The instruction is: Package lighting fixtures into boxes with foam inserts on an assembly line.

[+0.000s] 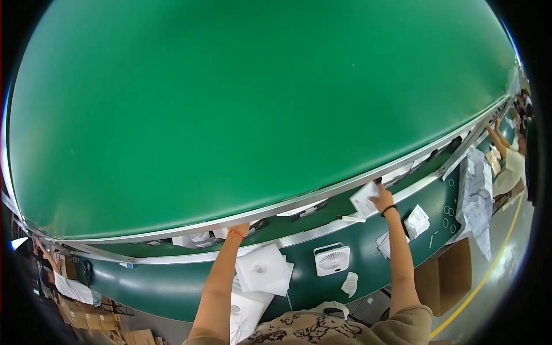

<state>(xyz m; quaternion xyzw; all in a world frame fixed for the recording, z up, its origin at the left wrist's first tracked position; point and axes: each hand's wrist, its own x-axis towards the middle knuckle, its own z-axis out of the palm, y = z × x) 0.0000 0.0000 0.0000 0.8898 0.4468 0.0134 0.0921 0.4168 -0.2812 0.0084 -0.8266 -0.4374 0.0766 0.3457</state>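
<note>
At a dark green workbench (161,286), a person's right hand (381,200) grips a flat white paper piece (362,198), fingers clamped on its right edge so that most of the sheet extends leftward from the fingertips, just below the metal edge (299,200) of a broad green upper shelf (259,109). The piece's face is too blurred to read in detail. The left hand (241,229), a red band (236,233) at its wrist, reaches beneath that same edge; its fingertips are hidden, and whether they are together, apart or closed on something cannot be told. A black band (388,210) circles the right wrist. Between the forearms, a white square fan (332,261) lies on the bench, with white foam sheets (279,271) near the left forearm and a small white scrap (349,284) near the fan. Right of the right forearm sits a stack of white papers (417,222), with an open cardboard box (454,276) beyond the bench's near edge. Co-workers appear at both far sides.
</note>
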